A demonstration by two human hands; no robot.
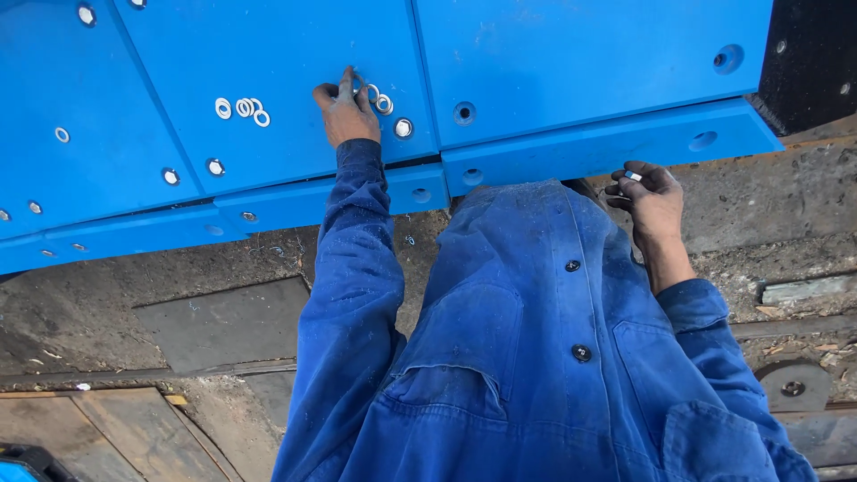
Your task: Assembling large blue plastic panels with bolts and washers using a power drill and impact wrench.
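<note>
My left hand [344, 112] reaches onto a large blue panel [295, 54] and its fingertips pinch a metal washer from a small cluster of washers [379, 100]. Another group of loose washers [243, 108] lies to the left on the same panel. My right hand [650, 196] hovers near the panel's lower right edge, fingers curled around a small silvery bolt-like piece [632, 176]. Both arms are in blue work-coat sleeves.
The blue panels carry fitted bolts [403, 128] and several open holes [463, 112]. A lower blue ledge [607, 143] runs along the front. A black block [817, 54] stands at the upper right. Below lies a dirty metal floor [178, 303] with plates and debris.
</note>
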